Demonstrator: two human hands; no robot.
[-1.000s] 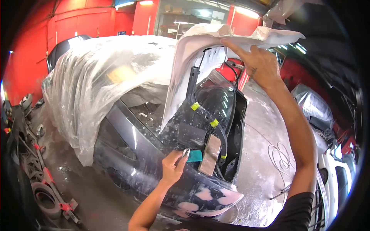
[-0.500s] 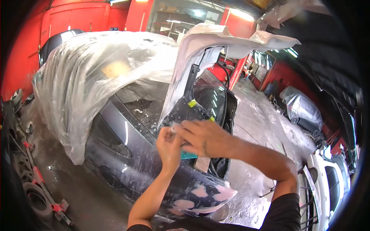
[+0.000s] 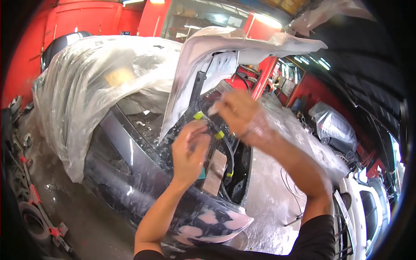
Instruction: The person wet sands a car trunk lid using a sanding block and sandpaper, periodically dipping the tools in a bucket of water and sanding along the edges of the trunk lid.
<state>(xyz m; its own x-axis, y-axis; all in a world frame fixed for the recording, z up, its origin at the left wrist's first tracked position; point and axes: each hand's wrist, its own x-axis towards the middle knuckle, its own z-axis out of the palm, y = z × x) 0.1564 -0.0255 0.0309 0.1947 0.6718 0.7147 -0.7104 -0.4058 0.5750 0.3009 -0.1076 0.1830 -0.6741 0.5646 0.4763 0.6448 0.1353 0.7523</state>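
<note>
My left hand (image 3: 190,149) hovers over the dark car's rear corner, fingers loosely curved with a gap to the thumb and nothing visible in it. Higher and to the right, my right hand (image 3: 239,113) is blurred, its fingers pinched around a small whitish piece (image 3: 212,109) whose kind I cannot make out. Below the hands, a tan rectangular block (image 3: 215,172) lies on the car's edge beside a teal item (image 3: 202,173), partly hidden by my left hand. The grey car body (image 3: 151,182) is wet, with pinkish filler patches (image 3: 209,217) near its corner.
The raised trunk lid (image 3: 182,73) stands over the opening. Clear plastic sheeting (image 3: 86,95) drapes the car's front. Yellow tape bits (image 3: 219,135) mark a black seal strip. A tyre (image 3: 34,221) and red-and-grey metal parts (image 3: 34,195) lie at left. A covered car (image 3: 331,123) stands right.
My hands were together over the trunk edge and are now apart. The right has moved up with the whitish piece, and the block shows more fully. The view has shifted slightly.
</note>
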